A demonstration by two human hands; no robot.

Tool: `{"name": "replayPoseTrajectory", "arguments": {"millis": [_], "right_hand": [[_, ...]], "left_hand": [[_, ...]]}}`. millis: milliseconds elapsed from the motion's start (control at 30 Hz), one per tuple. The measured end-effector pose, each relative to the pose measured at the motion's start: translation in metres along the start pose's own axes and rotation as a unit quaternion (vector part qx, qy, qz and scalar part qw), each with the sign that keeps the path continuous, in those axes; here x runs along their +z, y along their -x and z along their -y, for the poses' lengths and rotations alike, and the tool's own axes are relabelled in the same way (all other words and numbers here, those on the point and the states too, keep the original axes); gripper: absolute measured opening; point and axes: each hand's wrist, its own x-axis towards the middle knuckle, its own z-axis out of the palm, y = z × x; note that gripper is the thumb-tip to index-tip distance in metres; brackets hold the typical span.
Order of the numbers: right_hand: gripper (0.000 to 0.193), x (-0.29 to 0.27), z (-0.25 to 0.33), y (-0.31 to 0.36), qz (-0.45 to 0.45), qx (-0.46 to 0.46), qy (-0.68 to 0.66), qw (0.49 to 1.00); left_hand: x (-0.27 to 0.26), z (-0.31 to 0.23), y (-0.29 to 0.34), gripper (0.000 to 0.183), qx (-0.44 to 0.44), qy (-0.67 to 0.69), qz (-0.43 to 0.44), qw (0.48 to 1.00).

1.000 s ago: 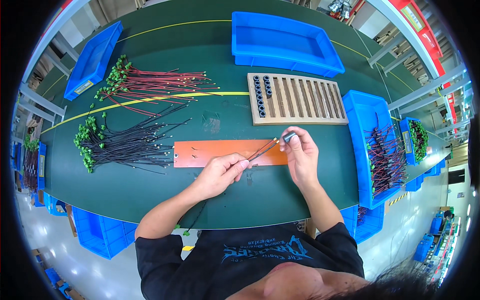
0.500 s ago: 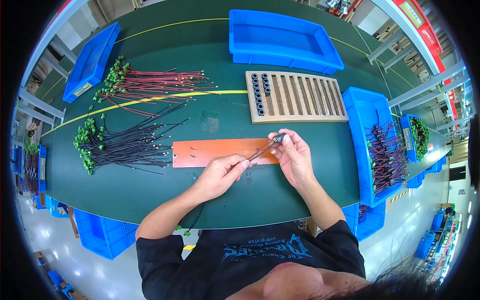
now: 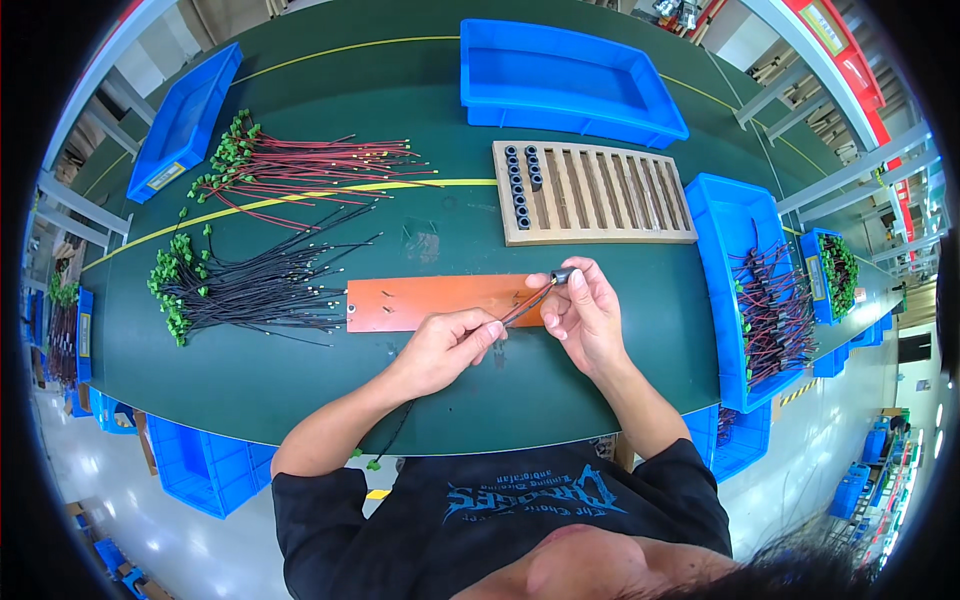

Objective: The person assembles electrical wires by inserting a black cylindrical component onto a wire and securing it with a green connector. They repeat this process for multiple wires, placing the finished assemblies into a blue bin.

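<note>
Between thumb and fingers, my right hand [image 3: 588, 315] pinches a small black cylinder [image 3: 562, 275]. A red and a black wire [image 3: 527, 305] run from its end down to my left hand [image 3: 450, 345], which is closed on them. From below the left hand a dark wire tail [image 3: 400, 428] with green connectors [image 3: 374, 464] reaches over the table's near edge. Both hands are above the right part of an orange board [image 3: 420, 300] that has small pegs standing on it. The wire tips at the cylinder are too small to make out.
To the left lie bundles of black wires [image 3: 260, 285] and red wires [image 3: 320, 160] with green connectors. A slotted wooden rack [image 3: 600, 238] holds several black cylinders. Blue trays stand at the back [image 3: 580, 115], far left [image 3: 165, 178] and right [image 3: 735, 375], the right one with wire assemblies.
The right hand and cylinder have moved very slightly, and the right fingers have shifted around it. The left hand still grips the wires in nearly the same place.
</note>
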Motion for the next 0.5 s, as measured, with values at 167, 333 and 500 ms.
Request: {"name": "replayPoseTrajectory", "arguments": {"millis": [167,333,500], "right_hand": [[0.022,-0.002,0.0,0.001,0.025,0.009,0.013,1.0],[0.022,0.001,0.003,0.002,0.01,0.048,-0.008,0.999],[0.021,-0.001,0.002,0.002,0.042,-0.011,0.071,0.997]], "left_hand": [[-0.001,0.001,0.0,0.028,-0.002,0.013,0.001,1.0],[-0.002,-0.008,0.002,0.027,-0.019,0.015,0.009,1.0],[-0.003,-0.009,0.003,0.027,-0.036,0.03,0.005,0.999]]}}
